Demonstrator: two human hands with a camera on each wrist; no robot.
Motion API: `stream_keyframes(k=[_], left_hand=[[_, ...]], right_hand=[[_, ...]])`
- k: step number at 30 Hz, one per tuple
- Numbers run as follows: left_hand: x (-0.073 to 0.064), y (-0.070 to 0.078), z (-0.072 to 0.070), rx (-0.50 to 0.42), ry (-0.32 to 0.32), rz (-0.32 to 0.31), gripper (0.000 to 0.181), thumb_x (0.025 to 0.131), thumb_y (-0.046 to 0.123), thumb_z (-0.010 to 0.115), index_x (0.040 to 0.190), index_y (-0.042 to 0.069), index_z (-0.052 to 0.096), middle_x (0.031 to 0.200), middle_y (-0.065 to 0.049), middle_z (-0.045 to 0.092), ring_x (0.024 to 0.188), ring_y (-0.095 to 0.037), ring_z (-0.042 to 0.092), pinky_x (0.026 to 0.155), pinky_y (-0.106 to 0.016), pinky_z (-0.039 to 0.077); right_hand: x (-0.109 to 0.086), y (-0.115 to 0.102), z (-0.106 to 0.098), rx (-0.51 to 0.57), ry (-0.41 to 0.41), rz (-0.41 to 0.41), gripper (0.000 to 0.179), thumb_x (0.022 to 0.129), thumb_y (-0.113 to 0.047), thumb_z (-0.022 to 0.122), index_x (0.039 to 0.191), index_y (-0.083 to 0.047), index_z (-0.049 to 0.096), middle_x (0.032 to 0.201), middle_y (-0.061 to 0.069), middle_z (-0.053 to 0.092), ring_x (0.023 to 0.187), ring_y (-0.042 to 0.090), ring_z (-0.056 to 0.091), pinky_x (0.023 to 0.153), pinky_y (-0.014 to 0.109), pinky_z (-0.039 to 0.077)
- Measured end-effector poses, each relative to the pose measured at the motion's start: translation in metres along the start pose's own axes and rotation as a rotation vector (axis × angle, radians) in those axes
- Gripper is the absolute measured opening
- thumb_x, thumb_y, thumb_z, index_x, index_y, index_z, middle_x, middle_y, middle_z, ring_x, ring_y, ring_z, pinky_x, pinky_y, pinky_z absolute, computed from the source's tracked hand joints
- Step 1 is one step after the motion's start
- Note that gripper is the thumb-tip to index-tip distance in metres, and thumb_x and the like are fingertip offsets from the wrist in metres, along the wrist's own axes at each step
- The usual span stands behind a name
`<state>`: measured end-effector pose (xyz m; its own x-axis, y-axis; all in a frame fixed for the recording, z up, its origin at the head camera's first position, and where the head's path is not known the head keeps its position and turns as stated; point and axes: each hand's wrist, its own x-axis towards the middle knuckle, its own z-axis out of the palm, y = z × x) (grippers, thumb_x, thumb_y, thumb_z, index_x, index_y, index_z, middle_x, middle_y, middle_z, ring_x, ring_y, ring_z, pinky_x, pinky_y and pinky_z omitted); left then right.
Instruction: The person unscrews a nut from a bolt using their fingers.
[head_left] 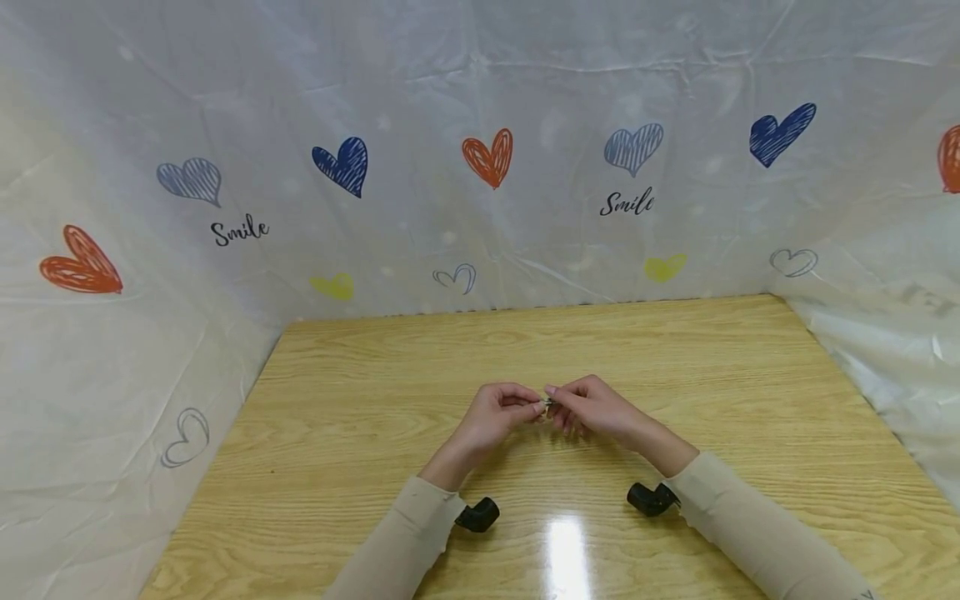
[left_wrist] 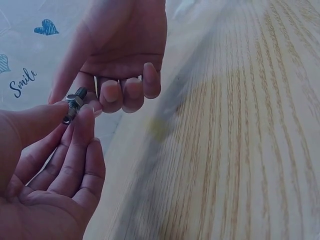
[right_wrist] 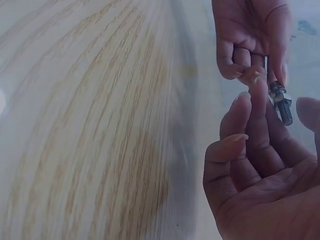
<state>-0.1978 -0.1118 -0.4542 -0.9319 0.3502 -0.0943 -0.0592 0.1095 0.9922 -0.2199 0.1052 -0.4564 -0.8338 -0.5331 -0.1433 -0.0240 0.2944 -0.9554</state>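
My left hand (head_left: 491, 417) pinches a small metal bolt (left_wrist: 81, 92) between thumb and fingertips. A silver hex nut (left_wrist: 74, 101) sits around the middle of the bolt, and dark thread sticks out beyond it towards the right hand. Close by, my right hand (head_left: 600, 412) reaches in from the other side, its fingers loosely bent. In the right wrist view, the right thumb (right_wrist: 309, 114) stands apart from the bolt's threaded end, while the index finger lies behind it. The left fingers partly cover the bolt's other end. Both hands are above the wooden table (head_left: 360, 417).
Black angled pieces stand out at the left wrist (head_left: 478, 515) and the right wrist (head_left: 651, 499). White sheeting (head_left: 420, 208) printed with hearts and "Smile" hangs behind the table and along its sides. Light glares off the tabletop near the front.
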Motion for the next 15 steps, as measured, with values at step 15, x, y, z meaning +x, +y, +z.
stream_keyframes(k=[15], left_hand=[[0.0008,-0.0005,-0.0004,-0.013,-0.004,-0.008,0.016,0.1,0.009,0.068,0.111,-0.003,0.072,0.106,-0.013,0.074,0.103,-0.038,0.071,0.092,-0.048,0.059]], right_hand=[[-0.004,-0.0044,-0.0036,-0.001,-0.004,-0.089,0.024,0.105,-0.02,0.062,0.113,-0.002,0.073,0.103,0.026,0.071,0.09,0.041,0.064,0.069,0.04,0.057]])
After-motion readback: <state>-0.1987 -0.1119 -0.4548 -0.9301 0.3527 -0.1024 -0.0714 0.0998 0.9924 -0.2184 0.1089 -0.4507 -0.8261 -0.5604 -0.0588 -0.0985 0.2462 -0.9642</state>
